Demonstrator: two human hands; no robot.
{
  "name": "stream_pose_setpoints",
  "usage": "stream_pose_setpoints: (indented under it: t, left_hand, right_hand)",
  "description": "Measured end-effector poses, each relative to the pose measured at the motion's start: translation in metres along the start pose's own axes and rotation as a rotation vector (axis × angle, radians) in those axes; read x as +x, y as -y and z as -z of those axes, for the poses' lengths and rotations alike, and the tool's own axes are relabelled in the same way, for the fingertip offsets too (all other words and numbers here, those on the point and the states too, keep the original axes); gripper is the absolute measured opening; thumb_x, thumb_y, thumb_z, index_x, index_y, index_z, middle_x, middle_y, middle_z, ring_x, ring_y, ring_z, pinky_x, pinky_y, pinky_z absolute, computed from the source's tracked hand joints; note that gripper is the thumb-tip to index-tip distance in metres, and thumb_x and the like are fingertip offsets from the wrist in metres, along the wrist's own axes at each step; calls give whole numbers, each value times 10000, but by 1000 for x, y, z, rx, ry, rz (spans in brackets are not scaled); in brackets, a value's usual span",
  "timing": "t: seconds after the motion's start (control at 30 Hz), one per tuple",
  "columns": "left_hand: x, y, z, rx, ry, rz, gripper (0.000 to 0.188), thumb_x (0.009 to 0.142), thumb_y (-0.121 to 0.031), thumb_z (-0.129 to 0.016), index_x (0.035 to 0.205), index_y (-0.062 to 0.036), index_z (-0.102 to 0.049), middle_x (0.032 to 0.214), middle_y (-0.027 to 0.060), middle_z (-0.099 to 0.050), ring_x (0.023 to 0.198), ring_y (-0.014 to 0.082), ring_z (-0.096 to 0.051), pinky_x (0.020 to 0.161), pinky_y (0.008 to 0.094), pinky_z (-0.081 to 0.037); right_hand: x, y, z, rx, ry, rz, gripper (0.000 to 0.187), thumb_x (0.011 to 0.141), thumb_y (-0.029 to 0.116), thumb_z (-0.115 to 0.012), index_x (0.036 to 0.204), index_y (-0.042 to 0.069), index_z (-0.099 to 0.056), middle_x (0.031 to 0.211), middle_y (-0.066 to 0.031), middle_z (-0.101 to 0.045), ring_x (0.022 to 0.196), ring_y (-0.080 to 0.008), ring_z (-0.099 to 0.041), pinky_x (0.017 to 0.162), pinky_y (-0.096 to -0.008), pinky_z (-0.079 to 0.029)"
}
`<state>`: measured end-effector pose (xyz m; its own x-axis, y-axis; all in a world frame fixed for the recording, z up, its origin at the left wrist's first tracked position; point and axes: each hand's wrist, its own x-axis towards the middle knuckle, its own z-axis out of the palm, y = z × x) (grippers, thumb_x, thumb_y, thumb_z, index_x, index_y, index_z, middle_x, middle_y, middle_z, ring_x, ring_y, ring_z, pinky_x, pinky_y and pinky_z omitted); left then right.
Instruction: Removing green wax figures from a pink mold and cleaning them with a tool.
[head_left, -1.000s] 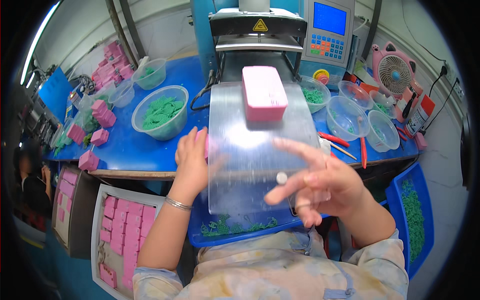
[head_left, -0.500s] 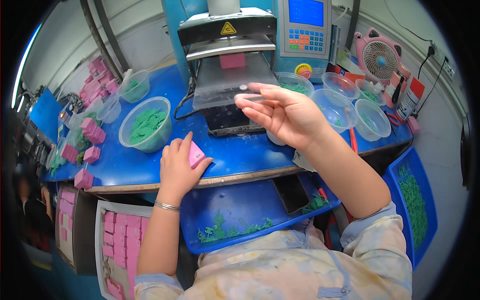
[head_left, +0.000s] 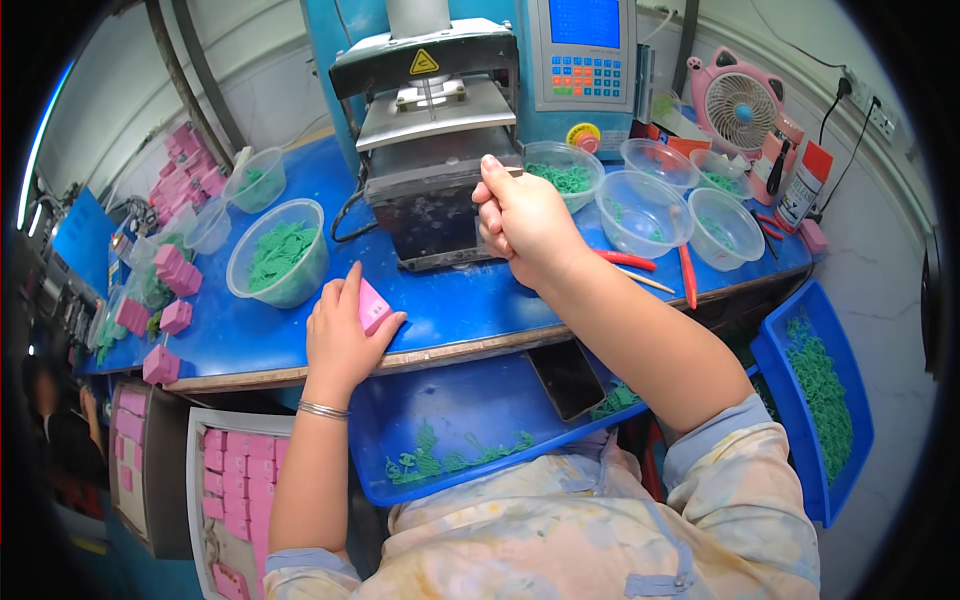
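My left hand (head_left: pixel 338 335) lies on the blue tabletop, its thumb and fingers closed around a small pink block (head_left: pixel 373 308). At the front right corner of a heated press (head_left: pixel 425 215), my right hand (head_left: pixel 525 220) is closed with the thumb on top. Whatever its curled fingers hold, if anything, is hidden. Above the dark lower part of the press is a silver metal plate (head_left: pixel 440 125).
Clear bowls (head_left: pixel 280 250) with green pieces flank the press. Red-handled tools (head_left: pixel 688 275) lie at the right. Pink blocks (head_left: pixel 176 317) stand at left. A blue tray (head_left: pixel 400 430) holding a phone (head_left: pixel 568 380) sits below the table edge. A pink fan (head_left: pixel 740 100) stands far right.
My right hand has gone from open to closed beside the press. The pink piece under the press's upper part no longer shows, and the silver plate sits differently. My left hand keeps the pink block.
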<state>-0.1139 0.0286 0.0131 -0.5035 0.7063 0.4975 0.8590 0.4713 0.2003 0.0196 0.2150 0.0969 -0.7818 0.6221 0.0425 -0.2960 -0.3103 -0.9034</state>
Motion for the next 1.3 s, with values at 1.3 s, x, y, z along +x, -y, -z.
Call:
stream_pose_setpoints:
  t: [1.3]
  left_hand:
    - [-237,138,64,283,-323,463,790,621,-182,-777,1262,7,-357,1203,219,-413,1146,387,-404,986,452,-351]
  right_hand:
    - [44,-3,33,157,254,-126,494,977,336,-372,526,137,-332,414,34,-263,293,-66,-245,285,-188,-177]
